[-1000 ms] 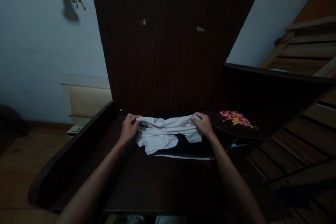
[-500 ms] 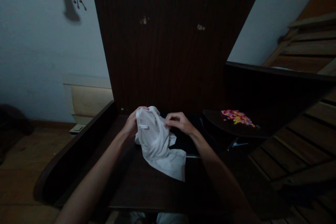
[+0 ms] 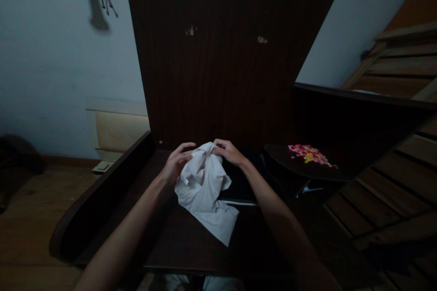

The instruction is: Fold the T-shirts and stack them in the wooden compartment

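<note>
A crumpled white shirt point(image 3: 208, 186) with a small label hangs over the dark desk, its lower corner pointing toward me. My right hand point(image 3: 229, 151) pinches the shirt's upper edge between thumb and fingers. On the other side, my left hand point(image 3: 177, 161) is open, fingers apart, close against the shirt's left edge; whether its fingertips touch the fabric is hard to see. Behind the shirt and under my right forearm lies a dark flat item point(image 3: 239, 182) with a pale edge, partly hidden.
The dark wooden desk point(image 3: 164, 241) has a raised left side panel point(image 3: 99, 200) and a tall back board point(image 3: 218, 77). Colourful small pieces point(image 3: 310, 153) lie on a corner shelf point(image 3: 283, 157) at right. Wooden slats point(image 3: 389, 191) stand beyond it.
My left hand has let go of the shirt's neck area and opened. The label side has folded down, and the shirt now hangs from my right hand, which has moved slightly left and up.
</note>
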### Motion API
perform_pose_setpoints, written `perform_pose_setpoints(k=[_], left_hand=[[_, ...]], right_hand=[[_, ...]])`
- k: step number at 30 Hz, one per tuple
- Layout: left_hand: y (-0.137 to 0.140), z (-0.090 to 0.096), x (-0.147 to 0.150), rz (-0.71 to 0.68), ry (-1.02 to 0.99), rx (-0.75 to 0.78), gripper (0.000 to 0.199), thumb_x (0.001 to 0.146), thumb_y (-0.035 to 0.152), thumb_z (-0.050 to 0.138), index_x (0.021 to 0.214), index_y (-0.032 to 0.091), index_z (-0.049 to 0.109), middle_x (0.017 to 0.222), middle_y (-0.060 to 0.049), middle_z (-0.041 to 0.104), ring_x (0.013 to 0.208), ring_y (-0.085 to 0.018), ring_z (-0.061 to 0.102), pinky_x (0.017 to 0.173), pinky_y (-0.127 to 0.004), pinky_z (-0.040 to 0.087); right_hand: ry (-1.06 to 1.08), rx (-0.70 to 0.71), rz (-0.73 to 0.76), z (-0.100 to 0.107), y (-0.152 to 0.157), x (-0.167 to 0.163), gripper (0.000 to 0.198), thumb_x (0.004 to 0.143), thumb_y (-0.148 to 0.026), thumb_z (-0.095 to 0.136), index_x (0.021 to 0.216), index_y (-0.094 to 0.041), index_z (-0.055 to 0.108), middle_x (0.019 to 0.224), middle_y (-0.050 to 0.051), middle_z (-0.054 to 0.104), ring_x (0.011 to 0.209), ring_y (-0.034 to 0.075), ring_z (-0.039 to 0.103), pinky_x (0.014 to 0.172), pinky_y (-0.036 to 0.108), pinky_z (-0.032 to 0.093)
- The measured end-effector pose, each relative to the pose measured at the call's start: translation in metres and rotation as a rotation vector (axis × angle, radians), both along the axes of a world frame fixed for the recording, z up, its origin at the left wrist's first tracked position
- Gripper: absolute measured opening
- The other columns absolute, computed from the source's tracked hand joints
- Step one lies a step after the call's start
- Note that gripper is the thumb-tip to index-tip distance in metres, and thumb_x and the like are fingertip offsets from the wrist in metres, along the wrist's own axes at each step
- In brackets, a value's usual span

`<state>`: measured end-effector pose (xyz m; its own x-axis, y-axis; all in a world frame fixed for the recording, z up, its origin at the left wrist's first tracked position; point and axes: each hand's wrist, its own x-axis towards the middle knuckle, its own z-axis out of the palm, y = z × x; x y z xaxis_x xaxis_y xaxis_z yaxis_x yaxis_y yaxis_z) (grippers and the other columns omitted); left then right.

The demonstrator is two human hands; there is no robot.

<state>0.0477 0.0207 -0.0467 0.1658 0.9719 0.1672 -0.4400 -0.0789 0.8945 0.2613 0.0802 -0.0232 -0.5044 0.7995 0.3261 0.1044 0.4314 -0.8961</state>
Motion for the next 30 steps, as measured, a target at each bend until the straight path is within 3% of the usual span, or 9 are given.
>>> perform_pose_setpoints(k=[4, 7, 10, 13, 16, 19, 25, 27, 30], left_hand=[[-0.001, -0.032, -0.012, -0.062, 0.035, 0.008, 0.042, 0.072, 0.042, 0.058, 0.107, 0.018, 0.061, 0.101, -0.011, 0.072, 0.091, -0.025, 0.066, 0.079, -0.036, 0.047], [-0.005, -0.058, -0.011, -0.096, 0.258, -0.007, 0.049, 0.069, 0.049, 0.066, 0.107, 0.018, 0.063, 0.103, -0.011, 0.070, 0.095, -0.026, 0.064, 0.082, -0.037, 0.047], [-0.010, -0.079, -0.002, 0.038, 0.529, 0.048, 0.057, 0.055, 0.042, 0.081, 0.105, 0.019, 0.064, 0.102, -0.008, 0.068, 0.096, -0.025, 0.062, 0.085, -0.038, 0.047], [-0.011, -0.087, 0.005, 0.204, 0.662, 0.162, 0.041, 0.060, 0.044, 0.078, 0.091, 0.019, 0.070, 0.099, -0.008, 0.065, 0.096, -0.025, 0.060, 0.087, -0.038, 0.047], [-0.007, -0.083, 0.002, 0.261, 0.629, 0.217, 0.028, 0.068, 0.047, 0.071, 0.078, 0.020, 0.073, 0.093, -0.007, 0.065, 0.095, -0.024, 0.060, 0.086, -0.035, 0.046], [0.002, -0.075, -0.009, 0.275, 0.513, 0.109, 0.028, 0.072, 0.048, 0.068, 0.076, 0.021, 0.069, 0.074, -0.001, 0.062, 0.074, -0.018, 0.059, 0.068, -0.027, 0.046], [0.019, -0.043, -0.041, 0.460, 0.168, -0.056, 0.040, 0.060, 0.051, 0.075, 0.081, 0.020, 0.062, 0.067, 0.004, 0.060, 0.062, -0.013, 0.055, 0.056, -0.022, 0.041], [0.019, -0.029, -0.053, 0.492, 0.227, -0.018, 0.041, 0.060, 0.053, 0.075, 0.081, 0.020, 0.062, 0.065, 0.003, 0.059, 0.060, -0.014, 0.055, 0.054, -0.022, 0.040], [0.016, -0.015, -0.070, 0.390, 0.536, 0.142, 0.042, 0.055, 0.047, 0.080, 0.084, 0.020, 0.067, 0.072, 0.000, 0.065, 0.066, -0.017, 0.059, 0.058, -0.024, 0.043]], right_hand=[[0.160, 0.021, -0.205, -0.002, 0.009, 0.007, 0.023, 0.069, -0.037, 0.059, 0.062, -0.021, 0.044, 0.059, -0.006, 0.042, 0.057, 0.010, 0.042, 0.051, 0.021, 0.034], [0.295, 0.039, -0.332, -0.003, 0.015, 0.013, 0.020, 0.071, -0.035, 0.057, 0.065, -0.022, 0.042, 0.061, -0.006, 0.043, 0.057, 0.011, 0.042, 0.051, 0.021, 0.035], [0.356, 0.061, -0.394, -0.001, 0.020, 0.017, 0.021, 0.073, -0.036, 0.055, 0.068, -0.023, 0.039, 0.061, -0.005, 0.045, 0.059, 0.012, 0.046, 0.054, 0.022, 0.039], [0.348, 0.051, -0.401, 0.001, 0.020, 0.022, 0.025, 0.074, -0.040, 0.054, 0.069, -0.024, 0.036, 0.062, -0.004, 0.048, 0.059, 0.013, 0.048, 0.055, 0.024, 0.041], [0.327, 0.097, -0.478, 0.006, 0.019, 0.032, 0.029, 0.073, -0.042, 0.057, 0.066, -0.024, 0.035, 0.059, -0.005, 0.045, 0.057, 0.013, 0.045, 0.052, 0.022, 0.037], [0.292, 0.144, -0.538, 0.010, 0.015, 0.047, 0.034, 0.070, -0.042, 0.063, 0.063, -0.023, 0.035, 0.056, -0.007, 0.037, 0.054, 0.010, 0.039, 0.048, 0.020, 0.030], [-0.038, 0.031, -0.297, 0.015, -0.001, 0.079, 0.041, 0.059, -0.046, 0.076, 0.073, -0.020, 0.047, 0.062, -0.008, 0.047, 0.057, 0.009, 0.043, 0.051, 0.020, 0.030], [-0.213, 0.058, -0.206, 0.012, -0.006, 0.085, 0.046, 0.055, -0.046, 0.079, 0.080, -0.019, 0.052, 0.068, -0.006, 0.053, 0.062, 0.011, 0.048, 0.053, 0.020, 0.033], [-0.507, 0.157, -0.174, 0.001, -0.010, 0.089, 0.053, 0.044, -0.043, 0.085, 0.085, -0.021, 0.060, 0.075, -0.003, 0.059, 0.067, 0.014, 0.053, 0.056, 0.022, 0.036]])
